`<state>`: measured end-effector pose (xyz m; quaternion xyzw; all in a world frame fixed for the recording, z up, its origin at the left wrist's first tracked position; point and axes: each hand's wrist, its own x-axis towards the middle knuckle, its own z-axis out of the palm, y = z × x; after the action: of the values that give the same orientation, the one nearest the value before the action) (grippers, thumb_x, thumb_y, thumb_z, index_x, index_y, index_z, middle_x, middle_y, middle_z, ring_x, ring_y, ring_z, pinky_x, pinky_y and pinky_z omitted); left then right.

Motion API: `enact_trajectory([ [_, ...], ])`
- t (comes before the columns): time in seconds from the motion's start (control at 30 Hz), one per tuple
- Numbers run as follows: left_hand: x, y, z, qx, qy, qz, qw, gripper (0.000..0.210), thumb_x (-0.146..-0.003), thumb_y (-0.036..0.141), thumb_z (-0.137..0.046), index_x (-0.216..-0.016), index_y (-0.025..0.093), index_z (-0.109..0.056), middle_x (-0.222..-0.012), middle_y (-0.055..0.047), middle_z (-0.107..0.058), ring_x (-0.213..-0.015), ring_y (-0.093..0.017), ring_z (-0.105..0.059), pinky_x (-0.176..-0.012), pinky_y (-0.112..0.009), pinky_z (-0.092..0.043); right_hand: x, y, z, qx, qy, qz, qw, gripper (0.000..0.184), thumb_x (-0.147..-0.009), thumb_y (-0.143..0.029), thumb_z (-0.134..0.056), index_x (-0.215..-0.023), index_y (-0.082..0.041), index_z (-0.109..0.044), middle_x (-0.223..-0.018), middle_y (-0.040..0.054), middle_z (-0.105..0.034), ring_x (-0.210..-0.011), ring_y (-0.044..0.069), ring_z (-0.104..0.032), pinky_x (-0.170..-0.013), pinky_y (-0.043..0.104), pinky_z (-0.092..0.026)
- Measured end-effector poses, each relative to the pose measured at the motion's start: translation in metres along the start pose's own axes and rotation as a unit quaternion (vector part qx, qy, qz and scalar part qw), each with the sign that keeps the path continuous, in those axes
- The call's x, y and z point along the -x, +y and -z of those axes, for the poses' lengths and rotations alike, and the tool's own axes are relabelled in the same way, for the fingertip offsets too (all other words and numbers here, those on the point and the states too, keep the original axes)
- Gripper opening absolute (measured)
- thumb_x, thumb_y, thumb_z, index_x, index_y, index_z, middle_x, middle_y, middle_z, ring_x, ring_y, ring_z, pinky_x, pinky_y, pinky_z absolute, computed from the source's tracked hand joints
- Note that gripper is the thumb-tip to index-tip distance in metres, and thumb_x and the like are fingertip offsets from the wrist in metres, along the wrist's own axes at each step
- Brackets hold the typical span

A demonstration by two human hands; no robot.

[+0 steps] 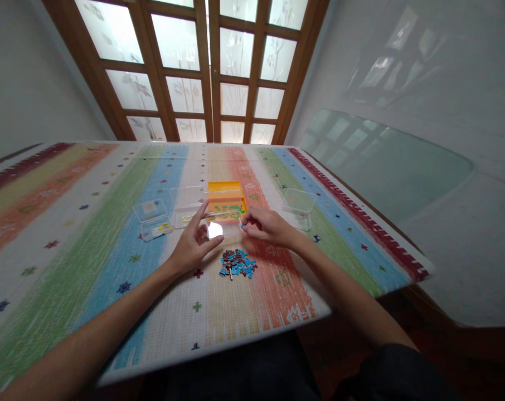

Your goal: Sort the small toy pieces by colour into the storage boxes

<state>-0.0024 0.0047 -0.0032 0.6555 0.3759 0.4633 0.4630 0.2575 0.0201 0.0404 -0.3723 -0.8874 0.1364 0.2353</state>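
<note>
My left hand [195, 238] is at the left side of a clear plastic box [231, 227], its thumb along the front and its index finger toward the back, steadying it. My right hand [266, 225] is closed in a pinch on a small blue brick [243, 225] at the box's right side. Just in front of the box lies a loose pile of small blue and brown bricks [237, 264]. Behind it stands a yellow-orange box [224, 186], with green pieces [227, 210] visible near its front.
An open clear case [154, 220] with yellow pieces sits left of my hands, beside another clear box [181, 209]. To the right stands an open clear box [298, 209]. All rest on a striped tablecloth [152, 312]. A wall borders the table's right side.
</note>
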Motion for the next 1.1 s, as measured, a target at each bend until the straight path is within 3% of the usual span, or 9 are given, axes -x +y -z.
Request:
enact_trajectory([
  [0.2,0.002,0.001,0.0,0.024,-0.034,0.003,0.999,0.098,-0.081,0.033,-0.081,-0.163,0.034,-0.026,-0.143,-0.013,-0.051,-0.1,-0.02,-0.067,-0.094,-0.042,-0.058,-0.034,-0.012,-0.002,0.119,-0.077,-0.003,0.99,0.01,-0.094,-0.021,-0.057,-0.101,-0.017,-0.063,-0.102,0.0083,-0.066,-0.082,0.017,-0.056,-0.069,0.028,-0.037],
  [0.4,0.001,0.002,0.0,0.059,-0.038,0.032,0.997,0.102,-0.077,0.028,-0.084,-0.162,0.036,-0.029,-0.143,-0.012,-0.05,-0.096,-0.017,-0.067,-0.092,-0.04,-0.06,-0.042,-0.021,-0.004,0.169,-0.137,-0.027,0.976,0.016,-0.094,-0.018,-0.056,-0.103,-0.016,-0.07,-0.103,0.0102,-0.072,-0.083,0.018,-0.06,-0.066,0.029,-0.034],
  [0.53,0.0,0.003,-0.001,0.078,-0.021,0.045,0.996,0.102,-0.075,0.026,-0.085,-0.162,0.037,-0.03,-0.144,-0.012,-0.05,-0.102,-0.021,-0.067,-0.096,-0.045,-0.059,-0.038,-0.018,0.001,0.141,-0.12,-0.023,0.982,0.016,-0.092,-0.019,-0.061,-0.104,-0.018,-0.072,-0.101,0.0085,-0.073,-0.084,0.018,-0.061,-0.069,0.028,-0.036],
  [0.7,-0.003,0.002,0.001,0.083,-0.009,0.054,0.995,0.106,-0.073,0.026,-0.087,-0.162,0.038,-0.029,-0.148,-0.014,-0.048,-0.102,-0.023,-0.067,-0.095,-0.047,-0.06,-0.023,-0.015,0.018,0.068,-0.056,0.015,0.996,0.018,-0.094,-0.022,-0.057,-0.101,-0.016,-0.072,-0.083,0.0039,-0.068,-0.071,0.014,-0.053,-0.069,0.027,-0.036],
  [0.83,-0.003,0.0,0.003,0.07,-0.014,0.057,0.996,0.109,-0.074,0.027,-0.086,-0.164,0.036,-0.023,-0.145,-0.015,-0.05,-0.094,-0.02,-0.067,-0.094,-0.048,-0.06,-0.009,-0.011,0.023,-0.025,-0.137,0.027,0.99,0.016,-0.088,-0.021,-0.06,-0.093,-0.016,-0.074,-0.07,-0.0011,-0.061,-0.061,0.011,-0.049,-0.062,0.024,-0.036],
  [0.93,-0.003,0.003,0.002,0.073,-0.023,0.049,0.996,0.108,-0.077,0.026,-0.084,-0.165,0.034,-0.021,-0.147,-0.016,-0.051,-0.101,-0.024,-0.068,-0.096,-0.049,-0.059,-0.001,-0.006,0.015,-0.06,-0.203,0.007,0.977,0.018,-0.088,-0.024,-0.064,-0.096,-0.015,-0.077,-0.066,-0.0014,-0.061,-0.059,0.01,-0.051,-0.061,0.024,-0.037],
  [1.1,-0.003,0.007,0.002,0.087,-0.033,0.038,0.995,0.107,-0.079,0.023,-0.082,-0.165,0.037,-0.019,-0.152,-0.016,-0.051,-0.116,-0.033,-0.066,-0.096,-0.051,-0.059,0.003,-0.006,-0.001,-0.07,-0.236,-0.004,0.969,0.026,-0.086,-0.019,-0.066,-0.109,-0.015,-0.077,-0.075,0.0019,-0.07,-0.065,0.012,-0.056,-0.064,0.025,-0.041],
])
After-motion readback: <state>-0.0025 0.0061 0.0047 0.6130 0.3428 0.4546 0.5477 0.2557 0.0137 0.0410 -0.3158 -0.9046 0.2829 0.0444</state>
